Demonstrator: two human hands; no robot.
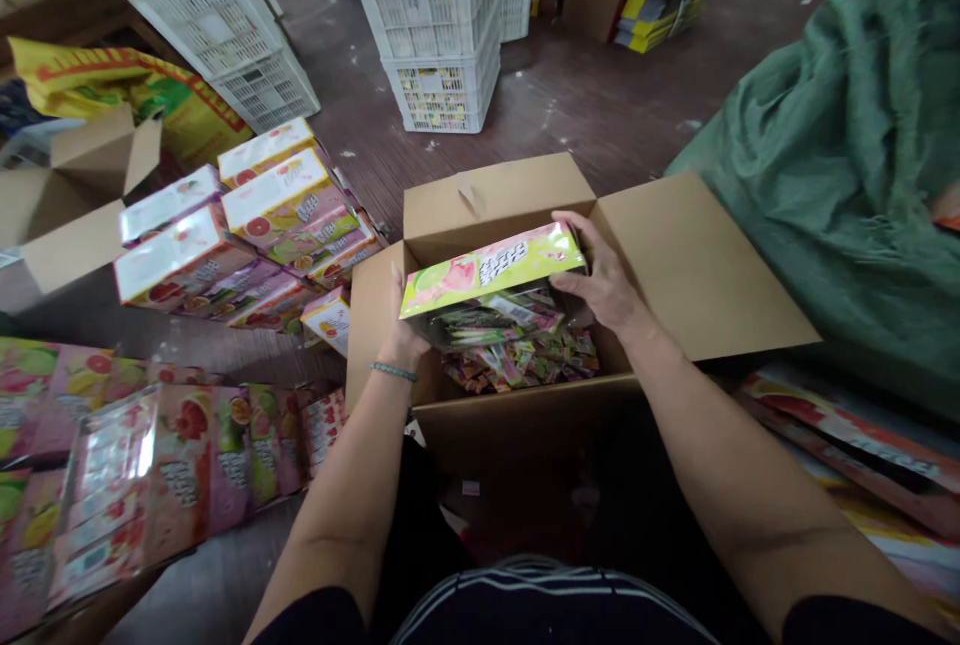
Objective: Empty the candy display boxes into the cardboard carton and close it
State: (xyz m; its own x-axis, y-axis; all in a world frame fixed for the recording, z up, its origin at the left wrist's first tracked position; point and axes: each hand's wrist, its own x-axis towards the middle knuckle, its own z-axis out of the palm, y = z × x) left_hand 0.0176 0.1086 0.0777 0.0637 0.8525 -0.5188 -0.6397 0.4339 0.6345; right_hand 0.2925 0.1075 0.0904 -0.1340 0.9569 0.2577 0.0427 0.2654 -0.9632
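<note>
Between my two hands is a green and pink printed display box (491, 270), tilted on its side with its opening facing me. Small green packets (487, 317) show inside it. My left hand (407, 325), below a beaded bracelet, supports the box's left end, its fingers partly hidden behind it. On the right end, my right hand (600, 275) grips with the thumb in front and fingers over the top. Beneath the box stands an open cardboard carton (525, 405) with its flaps spread. Loose small packets (525, 363) cover what I can see of its inside.
Stacked fruit-print boxes (277, 195) stand to the left, with more display boxes (180, 465) in front of them. Another open carton (82, 185) is at far left. White plastic crates (442, 75) rise beyond. A green woven sack (847, 155) bulges at right, above flattened printed cardboard (862, 435).
</note>
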